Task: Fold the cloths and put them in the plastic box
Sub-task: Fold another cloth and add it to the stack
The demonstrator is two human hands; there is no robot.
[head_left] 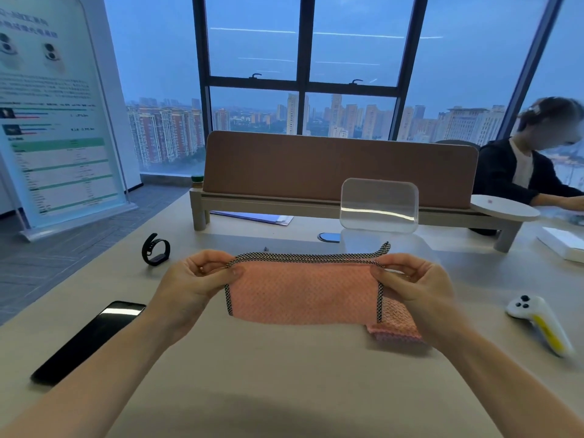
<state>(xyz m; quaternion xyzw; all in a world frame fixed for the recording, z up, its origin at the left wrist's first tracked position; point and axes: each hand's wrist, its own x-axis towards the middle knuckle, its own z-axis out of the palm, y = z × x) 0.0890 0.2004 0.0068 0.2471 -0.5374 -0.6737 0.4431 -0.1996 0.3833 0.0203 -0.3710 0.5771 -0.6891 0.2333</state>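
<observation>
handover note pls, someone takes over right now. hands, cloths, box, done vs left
Left hand: pinching the top left corner of the pink cloth.
Right hand: pinching its top right corner.
The cloth is held up above the table, folded in half.
A second cloth, already folded, lies on the table under the right hand.
Box: clear, behind the cloths, propped against the divider; no cloth visible in it.
Done: one cloth folded.
Left: finish this fold, put both in the box.

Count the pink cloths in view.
2: one cloth held up by both hands, one folded cloth on the table under the right hand. Others may be hidden.
</observation>
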